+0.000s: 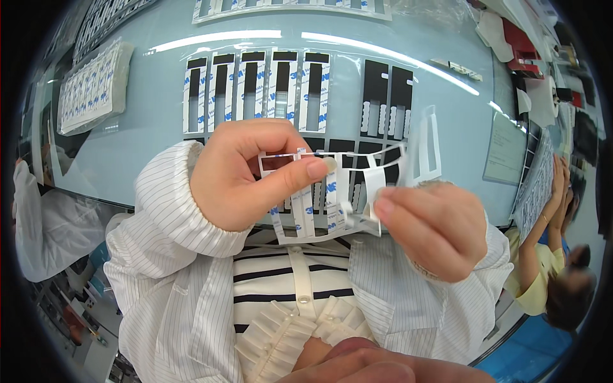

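Note:
My left hand (pixel 237 171) is closed on a die-cut adhesive tape sheet (pixel 299 207), its thumb pressing on the upper edge. The sheet is an open white frame with blue-printed strips, raised above the table in front of my chest. At its right end, my right hand (pixel 440 225) is closed in a pinch on a white strip (pixel 374 188); some of the sheet there is bent and blurred. A clear, white-edged piece of film (pixel 429 150) stands up behind the right fingers. Just how it joins the sheet I cannot tell.
Rows of black, blue-printed frame pieces (pixel 284 89) lie on the pale blue table, with black pieces (pixel 388 96) to their right. A bagged stack of sheets (pixel 94 88) is at the left, a red tool (pixel 523 52) at the far right. Another person (pixel 543 255) works on the right.

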{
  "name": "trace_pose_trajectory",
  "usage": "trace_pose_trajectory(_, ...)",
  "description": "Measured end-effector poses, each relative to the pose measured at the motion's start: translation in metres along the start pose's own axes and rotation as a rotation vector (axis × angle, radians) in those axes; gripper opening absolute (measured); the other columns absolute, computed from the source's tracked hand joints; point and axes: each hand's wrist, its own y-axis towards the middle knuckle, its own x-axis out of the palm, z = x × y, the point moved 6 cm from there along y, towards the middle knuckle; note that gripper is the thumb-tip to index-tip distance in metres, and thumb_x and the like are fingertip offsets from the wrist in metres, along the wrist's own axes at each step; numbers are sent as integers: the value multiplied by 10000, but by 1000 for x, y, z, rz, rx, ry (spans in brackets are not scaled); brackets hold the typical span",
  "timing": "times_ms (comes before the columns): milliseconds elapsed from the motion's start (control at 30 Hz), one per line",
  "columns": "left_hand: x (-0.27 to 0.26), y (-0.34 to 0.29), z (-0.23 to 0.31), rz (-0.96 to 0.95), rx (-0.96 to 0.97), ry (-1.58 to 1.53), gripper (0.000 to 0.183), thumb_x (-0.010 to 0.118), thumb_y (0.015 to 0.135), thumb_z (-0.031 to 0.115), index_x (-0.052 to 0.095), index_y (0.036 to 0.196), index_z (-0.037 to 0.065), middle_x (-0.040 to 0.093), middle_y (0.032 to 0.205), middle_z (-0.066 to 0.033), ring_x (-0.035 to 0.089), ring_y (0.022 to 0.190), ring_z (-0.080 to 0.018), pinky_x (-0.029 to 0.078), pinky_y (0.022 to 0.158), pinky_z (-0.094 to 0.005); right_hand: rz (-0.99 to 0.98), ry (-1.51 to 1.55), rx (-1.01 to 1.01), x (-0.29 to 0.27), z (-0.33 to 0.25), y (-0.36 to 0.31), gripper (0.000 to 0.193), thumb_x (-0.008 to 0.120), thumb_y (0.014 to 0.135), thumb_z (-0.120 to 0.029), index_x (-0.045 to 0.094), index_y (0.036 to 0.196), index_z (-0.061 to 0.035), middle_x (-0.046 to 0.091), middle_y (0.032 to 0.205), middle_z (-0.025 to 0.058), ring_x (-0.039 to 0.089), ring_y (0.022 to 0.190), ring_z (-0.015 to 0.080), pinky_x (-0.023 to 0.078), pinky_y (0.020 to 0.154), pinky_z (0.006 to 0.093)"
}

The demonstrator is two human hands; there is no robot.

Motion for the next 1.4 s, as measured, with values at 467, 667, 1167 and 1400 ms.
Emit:
trace_pose_trajectory(467, 24, 10, 18, 20, 514, 710, 178, 800, 804, 108, 660, 735, 23, 575, 643, -71, 561, 540, -209, 428, 486, -327, 426, 768, 428, -60, 54, -24, 153, 652, 932, -8, 649, 1076, 40, 717, 874, 184, 607, 530, 109, 459, 465, 194)
trace_pose_trajectory(667, 36, 19, 14, -102, 482, 688, 199, 734, 840, 162, 630, 700, 66, 598, 690, -46, 604, 627, -235, 487, 526, -350, 348, 559, 829, -55, 109, -19, 167, 680, 920, -15, 659, 1072, 51, 721, 874, 141, 537, 510, 47, 398, 464, 157)
trace_pose_trajectory(1167, 29, 28, 15, -98, 761, 888, 201, 793, 683, 149, 603, 710, 89, 726, 1122, -86, 517, 686, -201, 458, 604, -282, -38, 949, 1062, 39, 151, -2, 159, 753, 879, -65, 709, 1010, 13, 719, 844, 60, 632, 593, 62, 491, 520, 187)
trace_pose_trajectory(1400, 32, 27, 13, -125, 771, 981, 212, 787, 669, 149, 588, 698, 80, 729, 1134, -108, 509, 658, -193, 463, 608, -276, -47, 879, 1008, 40, 147, 0, 131, 719, 903, -34, 684, 1019, 14, 719, 830, 73, 608, 571, 47, 472, 514, 163)
